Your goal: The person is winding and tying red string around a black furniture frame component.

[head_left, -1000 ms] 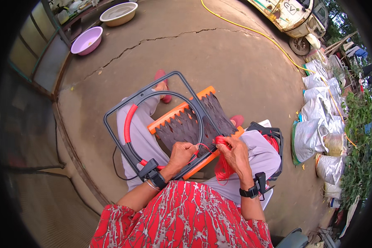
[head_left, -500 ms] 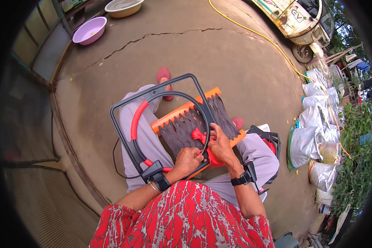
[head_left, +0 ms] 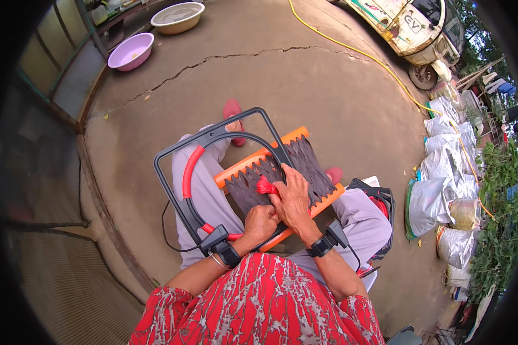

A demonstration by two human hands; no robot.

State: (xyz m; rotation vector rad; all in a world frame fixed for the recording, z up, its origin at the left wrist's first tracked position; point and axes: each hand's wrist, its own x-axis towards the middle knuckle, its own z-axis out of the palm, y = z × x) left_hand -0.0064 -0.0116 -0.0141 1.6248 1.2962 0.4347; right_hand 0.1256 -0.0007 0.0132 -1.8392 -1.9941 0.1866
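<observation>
Two basins [head_left: 155, 34] by cracked concrete yard [head_left: 305, 75].

Red cord bundle [head_left: 265, 186] on dark woven panel [head_left: 305, 167] — orange-edged, lap-borne.

Dark metal frame [head_left: 172, 190] with curved hoop [head_left: 236, 138] ringed woven panel [head_left: 305, 167] on lap; hands could enter only from near side or above. Left hand [head_left: 261, 221] and right hand [head_left: 292, 198] crowded panel's near edge, red cord bundle [head_left: 265, 186] between fingers [head_left: 293, 175]. Black basket [head_left: 380, 201] blocked right side. Cracked concrete floor [head_left: 305, 86] ahead lay open. Sacks [head_left: 437, 195] stood well apart at right.
</observation>
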